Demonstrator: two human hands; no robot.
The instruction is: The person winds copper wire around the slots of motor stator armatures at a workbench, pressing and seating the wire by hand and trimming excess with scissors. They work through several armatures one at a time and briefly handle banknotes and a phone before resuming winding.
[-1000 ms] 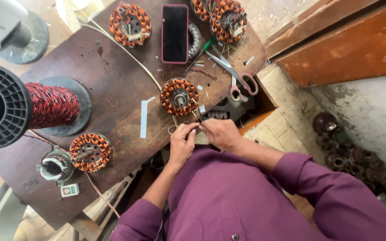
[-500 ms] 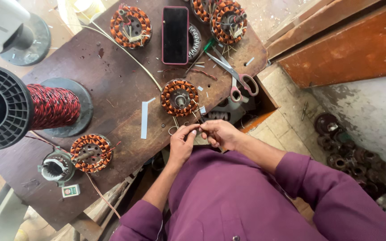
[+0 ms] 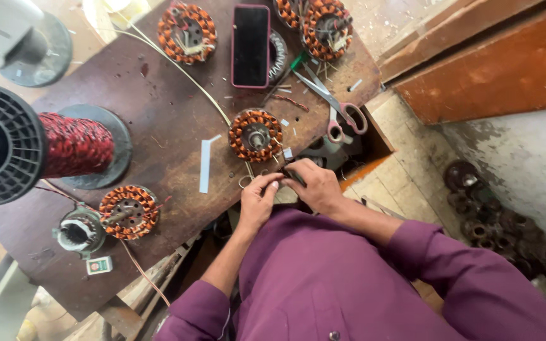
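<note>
My left hand [image 3: 257,201] and my right hand [image 3: 314,184] meet at the near edge of a dark wooden table [image 3: 159,120]. Their fingertips pinch something small and thin between them; I cannot tell what it is. Just beyond the fingers lies a round motor stator wound with copper wire [image 3: 255,134], with loose wire ends trailing toward my hands. My arms are in purple sleeves.
A big black spool of red-brown wire [image 3: 26,148] stands at the left. Other wound stators [image 3: 129,211] [image 3: 186,23] [image 3: 327,19], a dark phone [image 3: 251,45], scissors [image 3: 336,110], a white paper strip [image 3: 205,165] and a bare stator [image 3: 78,232] lie around. Rusty parts [image 3: 507,227] pile on the floor.
Both hands stay joined at the table edge; the fingers shift only slightly on the small piece they pinch.
</note>
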